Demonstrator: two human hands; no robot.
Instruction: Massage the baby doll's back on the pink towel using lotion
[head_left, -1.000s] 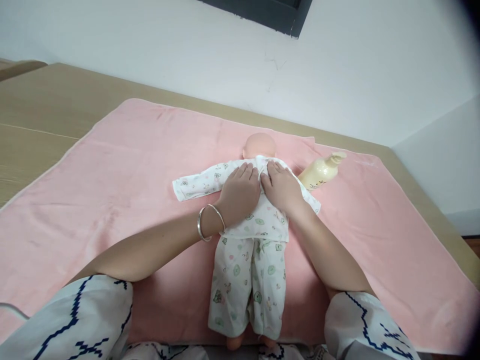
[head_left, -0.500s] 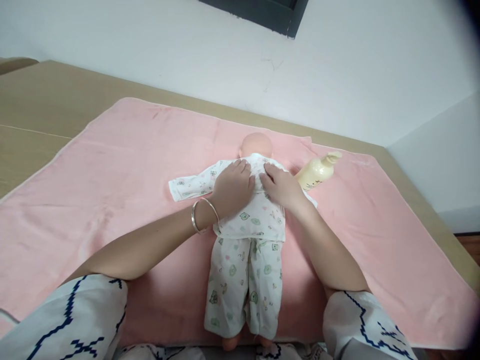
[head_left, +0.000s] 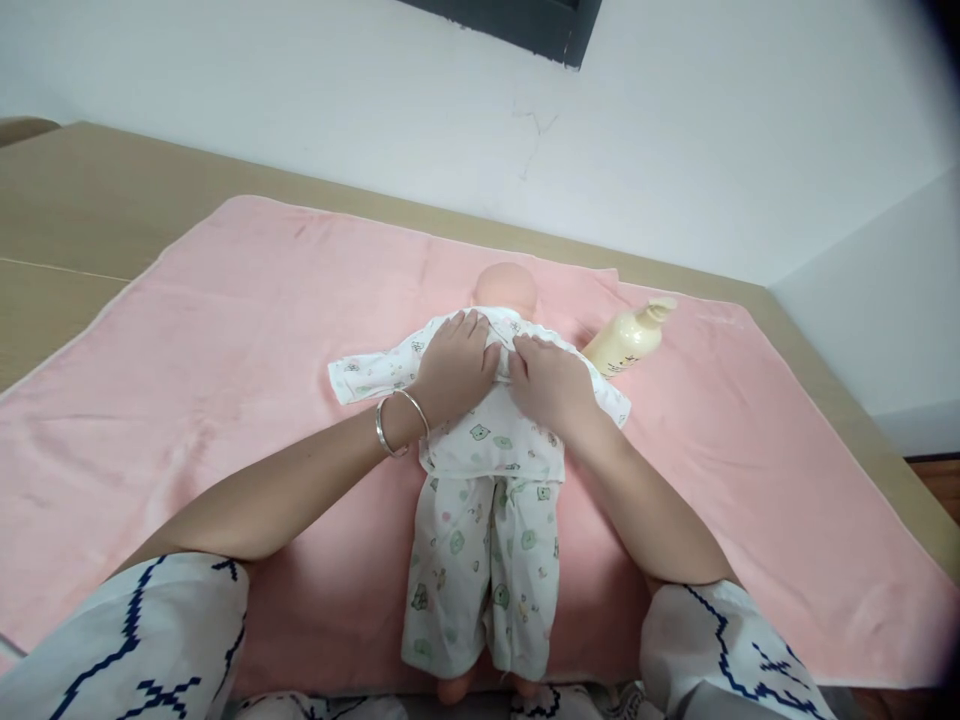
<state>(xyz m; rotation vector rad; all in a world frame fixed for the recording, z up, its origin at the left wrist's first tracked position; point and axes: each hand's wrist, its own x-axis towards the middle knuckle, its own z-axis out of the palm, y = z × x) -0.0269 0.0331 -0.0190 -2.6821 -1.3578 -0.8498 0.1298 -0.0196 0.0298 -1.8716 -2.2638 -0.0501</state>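
Note:
A baby doll [head_left: 506, 288] lies stretched out before me with its head away from me and no facial features showing. It wears a white printed shirt [head_left: 487, 450] and matching trousers [head_left: 450, 575]. My left hand [head_left: 457, 365], with a silver bangle at the wrist, rests on the upper left of the shirt, fingers laid out flat. On the upper right, my right hand [head_left: 551, 380] presses on the cloth, its fingers slightly bent. Both thumbs are near the middle, with small folds of fabric between them. Neither hand visibly grasps anything.
A pink blanket [head_left: 247, 300] spreads under the doll over a wooden table [head_left: 150, 170]. Right of the doll's shoulder, a cream pump bottle [head_left: 626, 340] lies tilted on its side. A white wall [head_left: 337, 90] rises behind the table.
My right hand has slid slightly down and toward the middle, and its fingers have drawn in a little. The left hand stays on the shirt. The whole view has shifted slightly.

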